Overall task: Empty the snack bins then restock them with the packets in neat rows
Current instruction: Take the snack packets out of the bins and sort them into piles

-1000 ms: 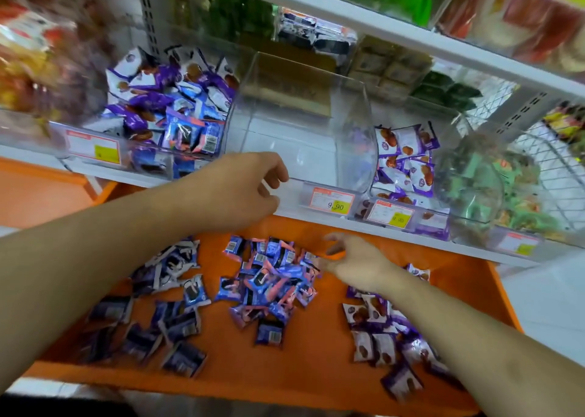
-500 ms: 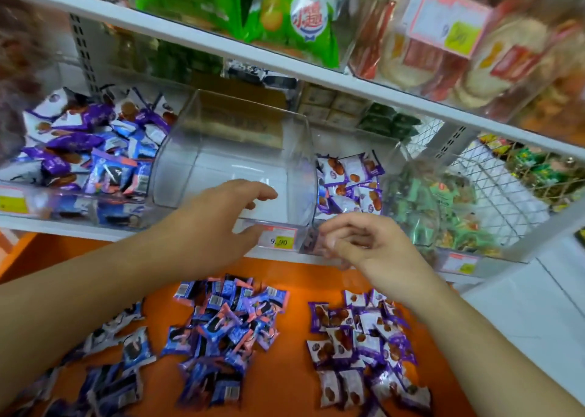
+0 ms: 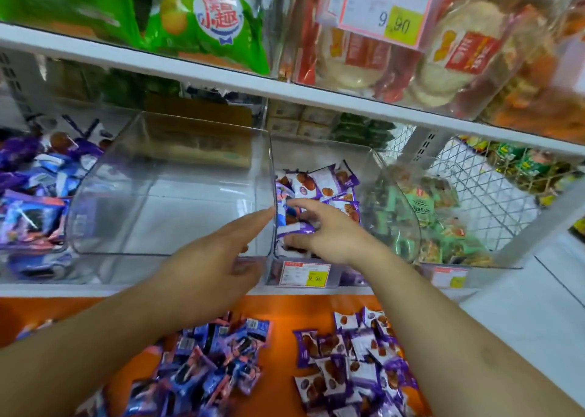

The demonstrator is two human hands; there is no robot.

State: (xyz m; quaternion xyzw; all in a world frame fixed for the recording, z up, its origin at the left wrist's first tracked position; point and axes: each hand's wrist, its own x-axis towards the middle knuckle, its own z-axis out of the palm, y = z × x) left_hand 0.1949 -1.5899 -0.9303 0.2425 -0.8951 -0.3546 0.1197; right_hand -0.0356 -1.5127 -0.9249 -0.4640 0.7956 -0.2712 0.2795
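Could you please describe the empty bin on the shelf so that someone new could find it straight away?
Look along the white middle shelf, above the orange ledge strewn with packets. The clear plastic bin with nothing inside sits between a bin of purple and blue packets on its left and a bin of purple-and-white cookie packets on its right. Unlike its neighbours, it holds nothing.

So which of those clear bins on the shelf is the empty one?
The clear bin just left of centre, by the left hand. It holds nothing, while the bins either side hold packets.
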